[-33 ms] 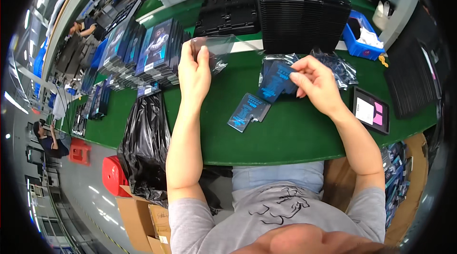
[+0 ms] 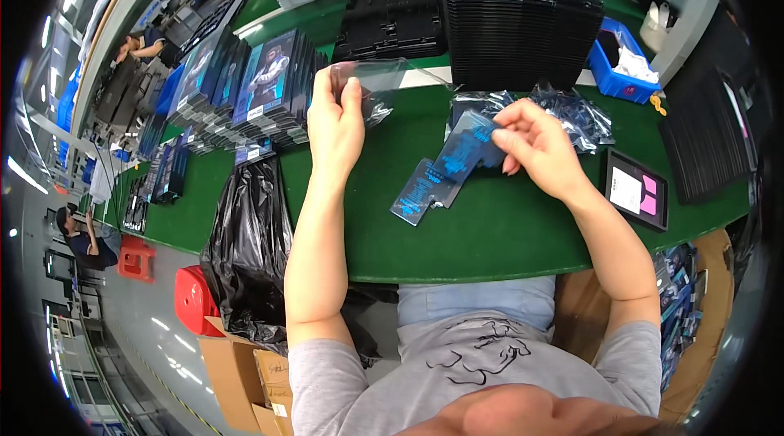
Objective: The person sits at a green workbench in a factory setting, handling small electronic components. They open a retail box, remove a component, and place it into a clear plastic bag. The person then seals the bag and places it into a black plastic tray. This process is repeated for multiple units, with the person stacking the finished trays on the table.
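Note:
My left hand [image 2: 336, 122] is closed on a clear plastic sheet [image 2: 380, 85], pinched between thumb and fingers above the green mat. In my right hand [image 2: 535, 142], thumb and fingertips grip a flat dark card [image 2: 465, 146] with light-blue print, tilted toward the left. Its lower end overlaps a similar dark card [image 2: 418, 195] lying on the mat; I cannot tell whether they touch. Behind the held card lie crumpled clear plastic bags [image 2: 576, 117], and more dark pieces show partly under my right hand.
Left stand stacks of dark printed boxes [image 2: 265, 81]. Behind are tall stacked black trays [image 2: 518, 36] and a lower stack [image 2: 392, 24]. A blue bin [image 2: 614, 81] and an open black box [image 2: 637, 191] are on the right. A black plastic bag [image 2: 249, 232] hangs at the table's front left.
My right hand has moved slightly left with the card, which now covers more of the card on the mat. The clear sheet in my left hand has shifted a little.

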A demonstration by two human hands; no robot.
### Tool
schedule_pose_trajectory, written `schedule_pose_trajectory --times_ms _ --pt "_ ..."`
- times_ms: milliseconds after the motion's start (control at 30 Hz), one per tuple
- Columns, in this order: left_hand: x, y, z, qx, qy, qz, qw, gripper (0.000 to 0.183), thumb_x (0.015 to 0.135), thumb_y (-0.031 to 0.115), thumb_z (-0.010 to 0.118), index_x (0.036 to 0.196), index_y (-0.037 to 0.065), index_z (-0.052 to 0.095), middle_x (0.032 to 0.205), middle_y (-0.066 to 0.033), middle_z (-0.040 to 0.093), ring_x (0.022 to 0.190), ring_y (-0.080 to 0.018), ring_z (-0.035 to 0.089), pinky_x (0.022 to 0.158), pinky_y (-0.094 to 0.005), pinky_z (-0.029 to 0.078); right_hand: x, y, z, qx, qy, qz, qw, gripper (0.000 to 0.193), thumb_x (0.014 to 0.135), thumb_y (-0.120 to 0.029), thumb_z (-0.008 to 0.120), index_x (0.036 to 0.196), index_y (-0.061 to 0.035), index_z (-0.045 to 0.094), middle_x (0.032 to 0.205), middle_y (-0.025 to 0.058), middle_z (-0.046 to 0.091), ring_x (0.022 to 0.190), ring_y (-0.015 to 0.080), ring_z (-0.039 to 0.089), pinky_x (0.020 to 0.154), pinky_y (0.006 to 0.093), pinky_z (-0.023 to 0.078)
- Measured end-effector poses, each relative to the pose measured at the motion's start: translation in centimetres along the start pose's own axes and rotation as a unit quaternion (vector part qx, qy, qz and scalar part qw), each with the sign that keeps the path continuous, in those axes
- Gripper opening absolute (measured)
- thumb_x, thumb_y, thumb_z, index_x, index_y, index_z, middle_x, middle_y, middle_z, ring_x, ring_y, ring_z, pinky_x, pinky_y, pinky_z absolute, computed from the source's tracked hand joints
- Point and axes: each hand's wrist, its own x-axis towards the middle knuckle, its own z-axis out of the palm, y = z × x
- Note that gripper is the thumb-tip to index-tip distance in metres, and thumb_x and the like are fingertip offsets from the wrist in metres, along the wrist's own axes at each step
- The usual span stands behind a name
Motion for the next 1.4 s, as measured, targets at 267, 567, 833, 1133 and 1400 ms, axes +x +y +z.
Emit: schedule_pose_trajectory --times_ms 267,567,833,1133,1400 --pt "-0.6 0.9 0.5 0.008 -0.047 -0.019 0.999 0.018 0.097 0.008 0.053 0.114 0.001 0.055 0.090 -0.0029 0.062 0.080 -0.0093 0.058 0.074 -0.0239 0.049 1.2 3.3 2.0 0.122 -0.129 0.150 0.973 0.022 0.095 -0.008 0.058 0.110 0.0053 0.052 0.080 0.0089 0.063 0.060 0.0136 0.063 0.054 0.0274 0.056" --pt "-0.9 1.0 0.8 -0.001 -0.086 -0.023 0.996 0.025 0.096 0.006 0.052 0.121 0.001 0.052 0.094 -0.0049 0.061 0.084 -0.0112 0.058 0.077 -0.0250 0.048 0.7 3.6 2.5 0.016 -0.166 0.081 0.983 0.041 0.093 -0.007 0.060 0.130 0.0069 0.048 0.108 0.0126 0.057 0.073 0.0138 0.063 0.063 0.0249 0.056" --pt "-1.0 1.3 0.8 0.089 -0.091 -0.039 0.991 0.043 0.093 0.001 0.053 0.134 0.006 0.042 0.089 -0.0047 0.059 0.080 -0.0111 0.056 0.072 -0.0263 0.047 0.0 1.5 1.6 -0.221 -0.053 -0.147 0.963 0.027 0.083 -0.004 0.068 0.109 -0.0023 0.063 0.106 0.0100 0.058 0.079 0.0215 0.060 0.072 0.0326 0.051" --pt "-0.6 -0.4 0.8 0.041 -0.049 0.017 0.998 0.049 0.091 -0.001 0.053 0.137 0.011 0.040 0.084 -0.0098 0.063 0.073 -0.0217 0.063 0.070 -0.0339 0.050 1.8 3.6 -2.2 -0.520 0.070 -0.214 0.824 0.059 0.076 -0.024 0.077 0.127 -0.0043 0.055 0.140 0.0194 0.045 0.133 0.0372 0.038 0.108 0.0483 0.032" --pt "-3.3 3.7 -7.1 0.154 0.256 0.340 0.892 0.031 0.093 -0.006 0.052 0.123 -0.001 0.050 0.090 -0.0119 0.065 0.079 -0.0190 0.063 0.072 -0.0289 0.053 1.6 3.3 -2.7 -0.565 -0.031 -0.164 0.808 0.066 0.077 -0.036 0.076 0.132 -0.0056 0.054 0.145 0.0195 0.041 0.138 0.0372 0.031 0.112 0.0487 0.027"
